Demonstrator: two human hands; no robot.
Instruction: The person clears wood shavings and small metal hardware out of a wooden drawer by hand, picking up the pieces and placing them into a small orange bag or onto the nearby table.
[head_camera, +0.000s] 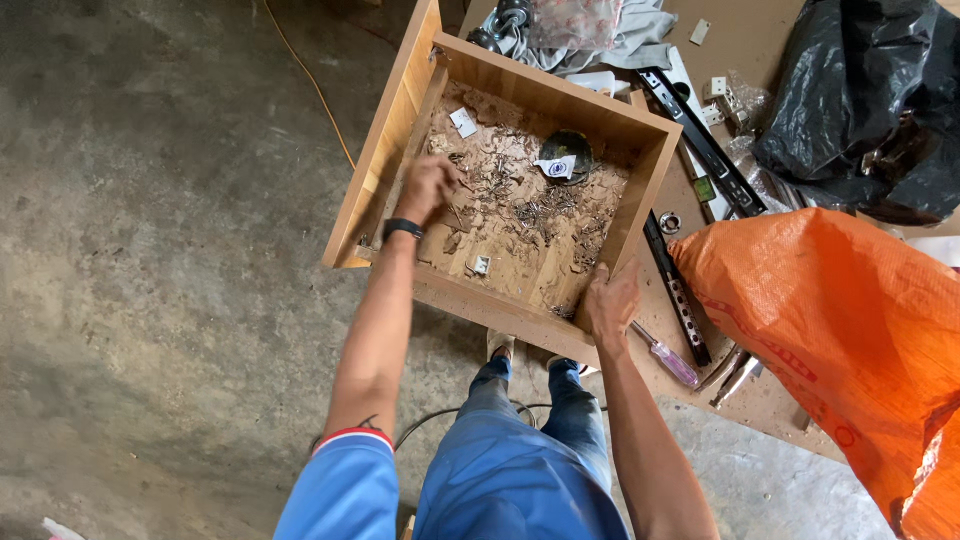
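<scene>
A wooden drawer box (545, 102) lies open in front of me, its floor covered with sawdust, scraps and many loose screws and nails (540, 215). My left hand (428, 186) reaches down inside near the left wall, fingers curled over the debris; whether it holds anything is hidden. A black band sits on that wrist. My right hand (610, 300) grips the drawer's near right corner. A dark round tin (567, 150) with a white paper scrap lies at the back of the drawer.
An orange woven sack (850, 330) fills the right side, with a black plastic bag (870, 90) behind it. Black drawer slide rails (678, 290) and a purple-handled screwdriver (665, 355) lie on the board beside the drawer. Bare concrete floor (150, 250) lies left.
</scene>
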